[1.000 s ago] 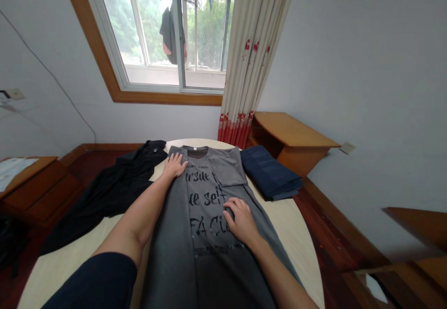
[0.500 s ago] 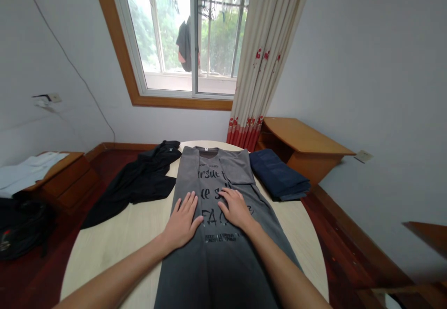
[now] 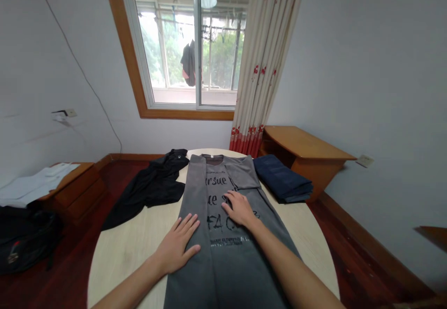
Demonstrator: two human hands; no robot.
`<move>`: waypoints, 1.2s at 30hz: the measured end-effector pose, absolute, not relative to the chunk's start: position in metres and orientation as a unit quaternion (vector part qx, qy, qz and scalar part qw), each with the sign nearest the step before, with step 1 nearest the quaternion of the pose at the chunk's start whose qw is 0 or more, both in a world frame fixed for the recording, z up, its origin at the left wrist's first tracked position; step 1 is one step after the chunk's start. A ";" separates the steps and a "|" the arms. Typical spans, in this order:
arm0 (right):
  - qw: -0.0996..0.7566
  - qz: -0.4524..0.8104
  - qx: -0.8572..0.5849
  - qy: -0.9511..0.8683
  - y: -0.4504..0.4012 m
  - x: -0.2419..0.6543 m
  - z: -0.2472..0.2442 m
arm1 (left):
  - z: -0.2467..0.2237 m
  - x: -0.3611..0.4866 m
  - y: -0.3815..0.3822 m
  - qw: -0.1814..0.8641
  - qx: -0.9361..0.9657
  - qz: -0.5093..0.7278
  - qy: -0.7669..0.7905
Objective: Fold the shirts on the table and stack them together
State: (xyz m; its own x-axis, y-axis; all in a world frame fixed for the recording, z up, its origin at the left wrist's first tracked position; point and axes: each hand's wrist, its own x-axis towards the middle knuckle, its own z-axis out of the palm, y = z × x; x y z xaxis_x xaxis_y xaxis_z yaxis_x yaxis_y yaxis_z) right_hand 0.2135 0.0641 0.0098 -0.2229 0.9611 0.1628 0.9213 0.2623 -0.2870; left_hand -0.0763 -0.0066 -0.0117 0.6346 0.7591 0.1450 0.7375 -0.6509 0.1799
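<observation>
A grey T-shirt (image 3: 230,267) with black lettering lies along the middle of the table, collar at the far end. Its left side is folded inward in a long strip, and a sleeve lies folded over the front on the right. My left hand (image 3: 179,244) rests flat on the folded left strip, fingers spread. On the printed chest, my right hand (image 3: 239,208) lies palm down with its fingers slightly bent and apart. Neither hand grips anything.
A black garment (image 3: 150,183) lies loosely at the table's left edge. Folded dark blue cloth (image 3: 281,178) sits at the right. The pale round table (image 3: 122,248) stands near a wooden desk (image 3: 307,144), a curtain (image 3: 265,67) and a black bag (image 3: 26,239) on the floor.
My left hand has slid nearer to me along the shirt's folded left strip. My right hand stays at about the same place on the print. The camera view has tilted up slightly.
</observation>
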 end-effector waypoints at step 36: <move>0.189 -0.032 -0.659 -0.727 0.173 0.192 0.003 | -0.011 -0.034 0.058 0.020 0.862 0.160 0.480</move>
